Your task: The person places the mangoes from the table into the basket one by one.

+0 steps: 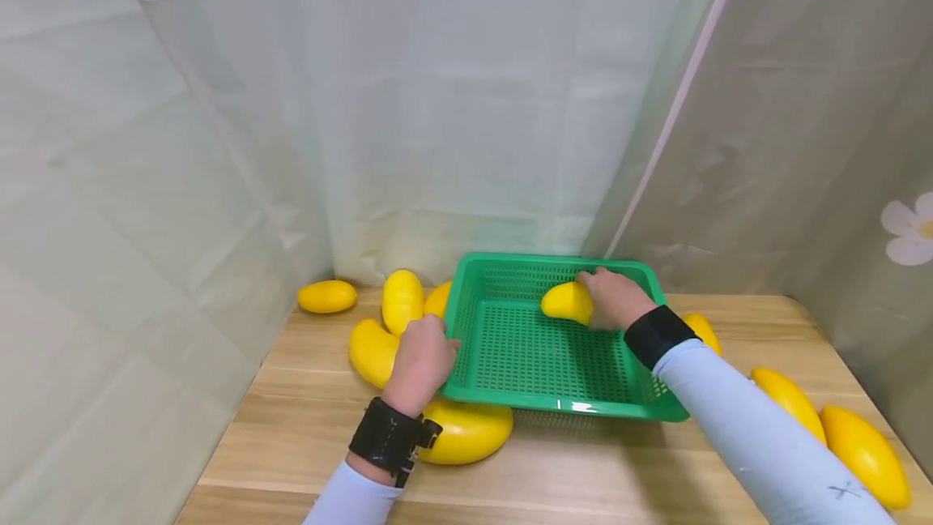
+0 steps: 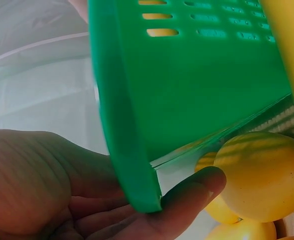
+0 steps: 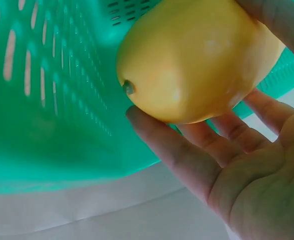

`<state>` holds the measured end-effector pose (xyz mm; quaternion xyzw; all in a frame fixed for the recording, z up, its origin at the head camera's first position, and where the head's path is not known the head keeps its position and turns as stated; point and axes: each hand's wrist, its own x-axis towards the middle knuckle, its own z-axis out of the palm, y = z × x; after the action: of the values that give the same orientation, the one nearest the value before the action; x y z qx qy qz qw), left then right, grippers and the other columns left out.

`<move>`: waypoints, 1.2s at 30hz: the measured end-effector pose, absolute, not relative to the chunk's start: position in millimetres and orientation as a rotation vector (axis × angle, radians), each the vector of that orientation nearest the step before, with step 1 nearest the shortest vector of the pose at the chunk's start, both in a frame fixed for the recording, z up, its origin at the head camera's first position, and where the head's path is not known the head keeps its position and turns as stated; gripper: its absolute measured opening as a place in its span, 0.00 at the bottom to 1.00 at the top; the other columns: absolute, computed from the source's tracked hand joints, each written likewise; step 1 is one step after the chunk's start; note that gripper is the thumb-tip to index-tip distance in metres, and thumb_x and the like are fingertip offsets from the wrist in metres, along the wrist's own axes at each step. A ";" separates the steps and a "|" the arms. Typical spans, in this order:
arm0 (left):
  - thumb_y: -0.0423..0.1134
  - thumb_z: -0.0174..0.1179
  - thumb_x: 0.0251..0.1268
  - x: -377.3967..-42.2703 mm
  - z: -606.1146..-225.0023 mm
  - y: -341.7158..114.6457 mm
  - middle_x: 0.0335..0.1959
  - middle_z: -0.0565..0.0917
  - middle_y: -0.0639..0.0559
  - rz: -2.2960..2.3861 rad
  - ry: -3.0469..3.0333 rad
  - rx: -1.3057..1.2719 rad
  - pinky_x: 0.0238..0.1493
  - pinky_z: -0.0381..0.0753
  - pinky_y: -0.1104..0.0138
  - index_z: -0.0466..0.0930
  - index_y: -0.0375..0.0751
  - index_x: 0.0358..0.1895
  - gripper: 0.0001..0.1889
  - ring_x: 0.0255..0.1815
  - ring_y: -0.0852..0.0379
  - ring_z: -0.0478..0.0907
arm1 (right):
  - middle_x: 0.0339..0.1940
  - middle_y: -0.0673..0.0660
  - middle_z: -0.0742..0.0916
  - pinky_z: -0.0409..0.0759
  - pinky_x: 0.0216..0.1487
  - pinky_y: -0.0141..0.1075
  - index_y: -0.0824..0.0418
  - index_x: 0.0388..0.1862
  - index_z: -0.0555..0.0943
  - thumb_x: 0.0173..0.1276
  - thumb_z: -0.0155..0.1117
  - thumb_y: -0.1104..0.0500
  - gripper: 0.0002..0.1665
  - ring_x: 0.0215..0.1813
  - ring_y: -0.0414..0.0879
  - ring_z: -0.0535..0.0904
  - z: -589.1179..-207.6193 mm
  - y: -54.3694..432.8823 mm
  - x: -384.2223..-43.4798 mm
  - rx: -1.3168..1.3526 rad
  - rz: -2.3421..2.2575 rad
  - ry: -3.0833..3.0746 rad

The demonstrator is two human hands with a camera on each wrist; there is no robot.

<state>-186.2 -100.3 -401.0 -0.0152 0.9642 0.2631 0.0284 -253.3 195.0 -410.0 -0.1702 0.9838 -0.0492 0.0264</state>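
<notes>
A green plastic basket [image 1: 510, 405] with slotted walls is over the tabletop in the head view. My left hand [image 1: 423, 359] grips its left rim; in the left wrist view the fingers [image 2: 182, 205] curl under the edge of the basket [image 2: 129, 115]. Inside the basket toward the back right, my right hand [image 1: 615, 298] holds a yellow mango [image 1: 565, 302]. From the right wrist, the mango [image 3: 187, 65] shows its small dark stem end, with fingers [image 3: 174, 150] along one side and the thumb over the other.
Several mangoes lie left of the basket, among them one at the far left [image 1: 327, 296] and one upright-lying [image 1: 402, 302]. A large mango [image 1: 466, 432] sits by the basket's front left corner. More mangoes [image 1: 866, 456] lie right, beside the right sleeve. Pale curtains [image 1: 466, 104] hang behind the wooden table [image 1: 554, 484].
</notes>
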 end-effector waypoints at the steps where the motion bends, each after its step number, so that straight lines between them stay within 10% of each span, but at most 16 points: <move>1: 0.39 0.61 0.61 -186.2 -401.0 -99.8 0.22 0.77 0.46 0.812 2.974 -0.050 0.18 0.72 0.70 0.80 0.33 0.38 0.11 0.19 0.56 0.75 | 0.45 0.63 0.80 0.78 0.45 0.48 0.63 0.59 0.72 0.43 0.78 0.60 0.42 0.42 0.54 0.77 -410.9 195.3 -253.3 -0.529 -0.149 3.036; 36: 0.41 0.61 0.61 -183.0 -400.1 -93.4 0.18 0.75 0.48 0.754 2.995 -0.020 0.16 0.69 0.69 0.78 0.35 0.34 0.11 0.15 0.56 0.73 | 0.44 0.67 0.80 0.81 0.40 0.51 0.65 0.56 0.75 0.42 0.77 0.60 0.39 0.42 0.60 0.78 -423.5 197.2 -248.8 -0.421 0.100 3.069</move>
<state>-183.0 -93.4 -400.1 -0.0063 0.9693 0.2442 0.0266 -248.8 197.2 -423.5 -0.1359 0.9900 0.0321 0.0212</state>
